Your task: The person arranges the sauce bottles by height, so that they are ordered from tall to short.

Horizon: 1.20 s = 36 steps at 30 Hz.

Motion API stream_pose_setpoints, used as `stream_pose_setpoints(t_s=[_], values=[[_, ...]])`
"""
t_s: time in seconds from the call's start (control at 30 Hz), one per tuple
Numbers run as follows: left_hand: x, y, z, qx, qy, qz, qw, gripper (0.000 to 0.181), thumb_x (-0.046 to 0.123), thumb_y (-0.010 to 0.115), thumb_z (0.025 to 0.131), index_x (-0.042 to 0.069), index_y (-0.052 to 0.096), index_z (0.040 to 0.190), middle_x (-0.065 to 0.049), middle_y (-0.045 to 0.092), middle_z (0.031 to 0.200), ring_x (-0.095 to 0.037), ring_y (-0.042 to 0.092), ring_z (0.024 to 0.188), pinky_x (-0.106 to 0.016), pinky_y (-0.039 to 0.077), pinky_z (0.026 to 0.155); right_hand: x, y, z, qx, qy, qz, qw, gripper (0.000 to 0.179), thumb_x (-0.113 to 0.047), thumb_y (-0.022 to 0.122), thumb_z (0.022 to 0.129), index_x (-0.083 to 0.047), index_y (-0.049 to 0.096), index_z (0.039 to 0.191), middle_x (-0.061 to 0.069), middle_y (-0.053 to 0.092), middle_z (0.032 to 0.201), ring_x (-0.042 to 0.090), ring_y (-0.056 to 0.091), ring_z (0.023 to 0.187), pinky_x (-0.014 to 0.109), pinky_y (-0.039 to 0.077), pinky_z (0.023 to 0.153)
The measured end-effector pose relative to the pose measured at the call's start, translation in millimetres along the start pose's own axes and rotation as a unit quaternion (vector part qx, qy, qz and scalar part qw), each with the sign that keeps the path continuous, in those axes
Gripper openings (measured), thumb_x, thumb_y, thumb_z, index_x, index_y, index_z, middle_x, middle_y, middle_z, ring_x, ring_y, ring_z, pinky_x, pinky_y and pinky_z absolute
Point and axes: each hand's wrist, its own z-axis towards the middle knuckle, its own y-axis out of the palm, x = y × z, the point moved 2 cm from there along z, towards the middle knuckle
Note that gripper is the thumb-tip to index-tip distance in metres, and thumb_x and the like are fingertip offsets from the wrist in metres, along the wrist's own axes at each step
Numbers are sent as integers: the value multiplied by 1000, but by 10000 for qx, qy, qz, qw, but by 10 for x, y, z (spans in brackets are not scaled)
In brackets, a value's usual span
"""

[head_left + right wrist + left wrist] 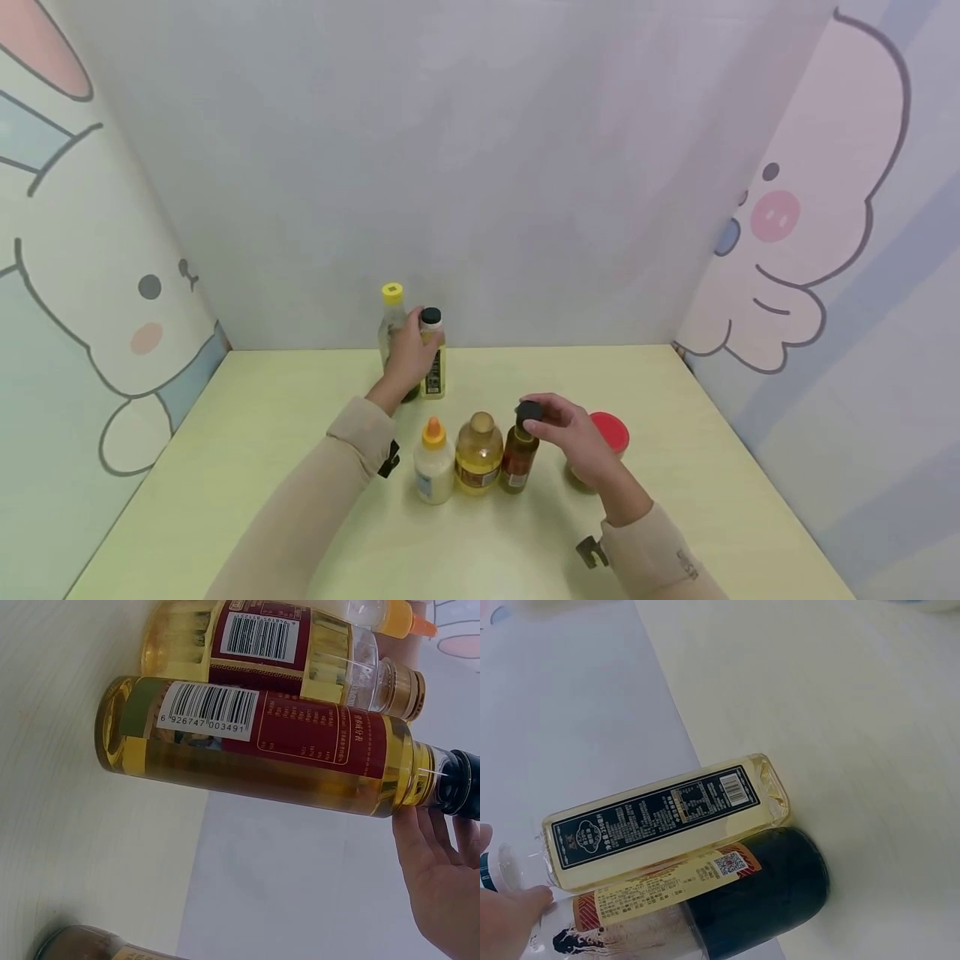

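Note:
At the back of the table my left hand (408, 357) grips the neck of a clear square bottle of pale yellow liquid (433, 379) with a black cap. Right against it stands a yellow-capped bottle (391, 323), whose dark lower part (757, 892) shows in the left wrist view. My right hand (576, 435) holds a dark-capped cooking oil bottle (519, 457) around its cap and neck. That bottle, with a red label (330, 735), is upright at the right end of a row. Beside it are a gold-capped oil bottle (480, 454) and a white squeeze bottle (434, 471).
A red-lidded jar (611, 430) stands to the right, partly behind my right hand and wrist. The pale table (720, 500) is bounded by a plain back wall (525, 208) and cartoon-printed side walls (862, 375).

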Motion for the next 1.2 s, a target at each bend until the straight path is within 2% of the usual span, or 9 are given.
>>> stream_pose_setpoints(t_s=[0.27, 0.43, 0.6, 0.77, 0.93, 1.2], values=[[17, 2, -180, -27, 303, -245, 9992, 69, 19, 54, 102, 3, 13, 154, -23, 25, 155, -37, 28, 139, -51, 28, 110, 1, -20, 5, -15, -35, 3, 10000, 44, -18, 67, 94, 1, 53, 132, 16, 58, 123, 30, 56, 113, 44, 43, 99], [-19, 39, -322, -67, 274, -220, 9994, 72, 20, 54, 102, 6, 8, 156, -21, 20, 157, -38, 27, 139, -52, 30, 109, 8, -35, 7, -15, -44, 25, 10000, 45, -18, 67, 94, 2, 53, 132, 16, 58, 122, 29, 56, 112, 43, 43, 99], [-46, 36, -428, -154, 276, -588, 9978, 72, 19, 54, 102, 4, 8, 155, -18, 17, 158, -36, 25, 141, -48, 29, 110, 9, -39, 12, -61, -132, 152, 9998, 44, -16, 67, 94, 3, 53, 131, 17, 58, 123, 29, 57, 111, 40, 44, 97], [-94, -21, -556, -98, 247, -920, 9954, 68, 17, 54, 101, 2, 14, 154, -20, 27, 154, -36, 29, 139, -45, 29, 111, 6, -9, 24, -162, -186, 212, 9995, 43, -17, 66, 94, 4, 54, 130, 16, 59, 122, 29, 57, 111, 38, 45, 95], [-159, -51, -673, -201, 266, -1127, 9931, 61, 17, 54, 102, 1, 22, 151, -20, 41, 145, -36, 35, 136, -44, 31, 110, 13, 4, 24, -141, -137, 190, 9996, 41, -16, 66, 94, 2, 55, 128, 16, 60, 122, 29, 58, 110, 40, 45, 96], [-182, -142, -775, -127, 322, -1483, 9883, 53, 17, 54, 102, 1, 32, 147, -20, 50, 136, -31, 46, 128, -43, 39, 104, -4, -1, 29, -112, -135, 151, 9997, 40, -16, 66, 94, 2, 55, 129, 16, 60, 122, 29, 57, 111, 41, 44, 97]])
